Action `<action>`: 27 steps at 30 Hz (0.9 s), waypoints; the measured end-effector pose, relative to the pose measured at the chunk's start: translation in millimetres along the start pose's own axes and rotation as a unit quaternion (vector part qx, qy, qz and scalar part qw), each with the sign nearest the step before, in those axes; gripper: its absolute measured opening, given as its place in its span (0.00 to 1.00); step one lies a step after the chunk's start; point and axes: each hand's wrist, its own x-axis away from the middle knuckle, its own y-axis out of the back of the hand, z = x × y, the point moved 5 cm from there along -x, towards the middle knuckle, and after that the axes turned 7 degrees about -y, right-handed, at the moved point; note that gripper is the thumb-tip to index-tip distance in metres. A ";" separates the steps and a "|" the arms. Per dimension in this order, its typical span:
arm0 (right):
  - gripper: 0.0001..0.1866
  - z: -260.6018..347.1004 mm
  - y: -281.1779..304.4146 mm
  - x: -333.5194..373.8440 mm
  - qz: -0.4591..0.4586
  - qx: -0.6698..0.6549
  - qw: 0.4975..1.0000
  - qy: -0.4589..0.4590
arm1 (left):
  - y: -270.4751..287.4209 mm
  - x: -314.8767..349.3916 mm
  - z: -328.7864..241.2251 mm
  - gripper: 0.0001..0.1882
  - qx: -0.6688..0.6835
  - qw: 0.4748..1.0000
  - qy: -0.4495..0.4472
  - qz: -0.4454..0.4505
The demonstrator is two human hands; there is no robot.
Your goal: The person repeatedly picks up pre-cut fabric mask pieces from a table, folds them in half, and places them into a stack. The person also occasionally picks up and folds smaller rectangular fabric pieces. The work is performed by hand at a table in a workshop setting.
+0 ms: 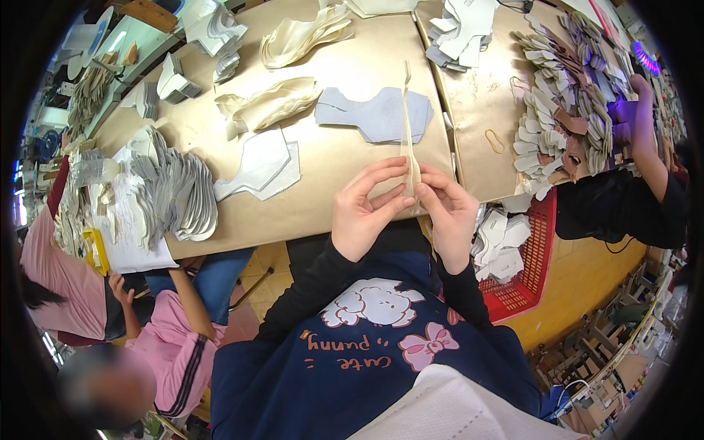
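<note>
Between my two hands a thin cream, cloth-like cut piece (408, 139) stands nearly edge-on, its far end reaching over the table. My left hand (369, 203) pinches its near end from one side with thumb and fingers. From the other side my right hand (447, 213) pinches the same end. Just beyond my fingers lie flat grey-blue cut pieces (352, 114), partly overlapping. Left of them rests a curled stack of cream pieces (268, 110), with a second curled cream stack (304, 37) farther back. White cut pieces (260, 165) lie nearer on the left.
The tan-covered table (271, 220) has a seam on the right. Grey bundled pieces (172, 191) crowd its left end; piles of cut pieces (557, 117) cover the right. A red basket (539, 249) holds white pieces beside me. People sit at left; another person's arm (649, 147) reaches in at right.
</note>
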 end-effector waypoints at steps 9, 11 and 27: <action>0.09 3.0 -0.7 0.3 0.002 0.045 0.998 0.049 | -2.5 0.4 0.4 0.18 -0.010 1.000 -0.026 -0.004; 0.08 2.9 0.2 1.4 -0.012 0.055 0.997 0.046 | -2.4 0.6 1.6 0.17 -0.021 0.999 -0.026 -0.007; 0.05 3.6 4.5 1.4 -0.085 0.161 0.982 0.051 | -5.4 7.1 9.5 0.12 -0.070 0.997 -0.031 -0.018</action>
